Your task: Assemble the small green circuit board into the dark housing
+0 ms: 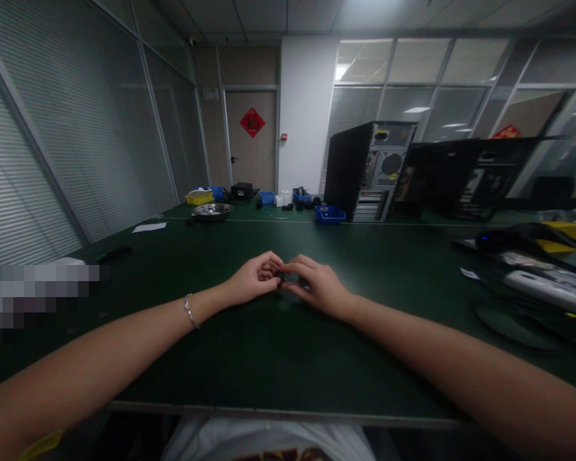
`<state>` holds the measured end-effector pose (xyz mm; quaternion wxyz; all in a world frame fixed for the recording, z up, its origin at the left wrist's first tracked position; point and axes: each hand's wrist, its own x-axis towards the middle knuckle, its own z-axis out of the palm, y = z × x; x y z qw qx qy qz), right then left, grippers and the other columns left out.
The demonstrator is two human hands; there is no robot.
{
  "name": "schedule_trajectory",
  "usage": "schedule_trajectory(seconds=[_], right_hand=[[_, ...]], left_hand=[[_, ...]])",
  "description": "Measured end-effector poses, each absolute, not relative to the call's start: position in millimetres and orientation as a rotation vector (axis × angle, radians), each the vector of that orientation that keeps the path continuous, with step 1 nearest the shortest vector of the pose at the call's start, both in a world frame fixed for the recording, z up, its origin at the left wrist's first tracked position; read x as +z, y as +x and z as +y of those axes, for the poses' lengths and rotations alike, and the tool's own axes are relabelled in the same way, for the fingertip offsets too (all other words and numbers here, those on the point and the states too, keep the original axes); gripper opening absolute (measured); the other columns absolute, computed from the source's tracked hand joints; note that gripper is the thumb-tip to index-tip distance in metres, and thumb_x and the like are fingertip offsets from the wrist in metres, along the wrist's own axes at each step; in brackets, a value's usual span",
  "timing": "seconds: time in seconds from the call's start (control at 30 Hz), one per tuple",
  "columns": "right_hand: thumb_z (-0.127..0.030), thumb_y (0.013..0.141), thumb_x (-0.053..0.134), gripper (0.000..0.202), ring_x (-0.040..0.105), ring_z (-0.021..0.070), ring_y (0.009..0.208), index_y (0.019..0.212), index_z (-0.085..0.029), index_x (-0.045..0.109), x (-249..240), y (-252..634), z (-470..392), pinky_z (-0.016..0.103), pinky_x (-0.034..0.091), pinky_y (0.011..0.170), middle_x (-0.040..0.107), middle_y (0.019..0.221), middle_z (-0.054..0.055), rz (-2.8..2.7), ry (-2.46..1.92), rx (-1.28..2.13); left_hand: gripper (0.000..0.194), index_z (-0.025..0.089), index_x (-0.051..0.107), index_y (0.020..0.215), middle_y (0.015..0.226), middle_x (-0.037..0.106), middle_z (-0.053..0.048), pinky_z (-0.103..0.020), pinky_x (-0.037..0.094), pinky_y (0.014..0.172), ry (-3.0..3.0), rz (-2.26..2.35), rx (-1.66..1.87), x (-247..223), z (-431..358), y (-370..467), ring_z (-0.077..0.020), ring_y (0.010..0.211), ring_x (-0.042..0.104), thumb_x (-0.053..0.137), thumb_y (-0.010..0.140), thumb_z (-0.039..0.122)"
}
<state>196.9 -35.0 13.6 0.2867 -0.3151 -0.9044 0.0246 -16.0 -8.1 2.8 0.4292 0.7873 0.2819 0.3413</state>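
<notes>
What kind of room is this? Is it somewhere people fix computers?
It looks like an office or workroom, and maybe computers get fixed here. There's a computer tower with its back showing, a long green table and little blue bins, like this one.

Both forearms angle inward over surface (288,358). Left hand (255,276), bracelet on wrist, fingers curled; right hand (322,287) bent, fingers reaching left. Fingertips meet or nearly meet.

Dark piece (281,280) between left hand (255,279) and right hand (322,287): mostly hidden, too small to identify.
</notes>
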Motion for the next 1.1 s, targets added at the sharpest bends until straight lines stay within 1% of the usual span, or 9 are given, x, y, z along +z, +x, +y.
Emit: schedule_trajectory(seconds=[0.13,0.47,0.57,0.67,0.77,0.83,0.93,1.1], right_hand=[[-0.028,0.090,0.056,0.031,0.059,0.0162,0.085,0.120,-0.023,0.055,12.2,198.3,-33.8,0.026,0.047,0.070,0.058,0.111,0.007,-2.395,-0.842,0.092],[-0.025,0.087,0.060,0.028,0.058,0.0156,0.081,0.115,-0.023,0.058,9.3,199.0,-28.6,0.027,0.046,0.069,0.060,0.103,0.005,-2.311,-0.820,0.170],[-0.026,0.086,0.062,0.026,0.058,0.0161,0.083,0.112,-0.022,0.061,7.9,199.0,-26.1,0.027,0.046,0.072,0.060,0.098,0.005,-2.249,-0.810,0.239],[-0.029,0.086,0.062,0.023,0.057,0.0164,0.085,0.107,-0.020,0.063,5.3,200.4,-20.5,0.028,0.046,0.074,0.060,0.094,0.005,-2.153,-0.817,0.343],[-0.033,0.090,0.055,0.019,0.057,0.0171,0.088,0.099,-0.019,0.064,2.3,203.6,-12.2,0.029,0.045,0.076,0.061,0.095,0.005,-2.064,-0.853,0.495],[-0.034,0.090,0.055,0.019,0.057,0.0170,0.086,0.092,-0.018,0.065,1.2,205.9,-7.1,0.028,0.045,0.076,0.061,0.093,0.005,-2.038,-0.879,0.578],[-0.035,0.090,0.053,0.021,0.056,0.0167,0.083,0.091,-0.017,0.064,0.9,207.8,-3.5,0.027,0.044,0.073,0.062,0.088,0.004,-2.025,-0.932,0.633],[-0.038,0.094,0.046,0.027,0.055,0.0152,0.074,0.094,-0.018,0.064,0.5,207.7,-6.6,0.026,0.041,0.066,0.063,0.081,0.002,-2.152,-1.023,0.550]], left_hand=[[0.024,0.016,0.052,0.102,0.088,0.058,-0.002,-0.028,0.049,0.073,2.001,0.692,0.878,4.0,-8.8,-16.0,-0.0136,0.081,0.060,0.060,0.079,0.016],[0.022,0.016,0.053,0.095,0.082,0.056,0.001,-0.024,0.046,0.066,2.073,0.791,0.923,5.2,-8.9,-16.3,-0.0113,0.072,0.056,0.061,0.076,0.015],[0.022,0.016,0.053,0.098,0.084,0.058,-0.001,-0.026,0.048,0.069,2.028,0.784,0.898,5.2,-7.9,-16.0,-0.0130,0.075,0.058,0.060,0.077,0.015],[0.025,0.016,0.054,0.106,0.088,0.060,-0.003,-0.030,0.049,0.074,1.942,0.729,0.868,2.7,-4.5,-16.1,-0.0154,0.081,0.061,0.056,0.082,0.018],[0.027,0.017,0.055,0.113,0.094,0.061,-0.005,-0.032,0.050,0.077,1.914,0.719,0.864,0.1,-0.3,-17.9,-0.0170,0.087,0.060,0.053,0.087,0.024],[0.028,0.017,0.057,0.114,0.100,0.061,-0.006,-0.031,0.049,0.078,1.921,0.737,0.862,-0.4,1.7,-19.6,-0.0174,0.089,0.060,0.052,0.088,0.025],[0.028,0.016,0.060,0.114,0.105,0.062,-0.008,-0.031,0.048,0.080,1.946,0.757,0.852,0.1,3.0,-21.7,-0.0178,0.092,0.059,0.052,0.089,0.025],[0.029,0.016,0.061,0.115,0.103,0.063,-0.007,-0.032,0.048,0.081,1.972,0.780,0.837,1.3,2.4,-21.0,-0.0179,0.091,0.059,0.051,0.089,0.025]])
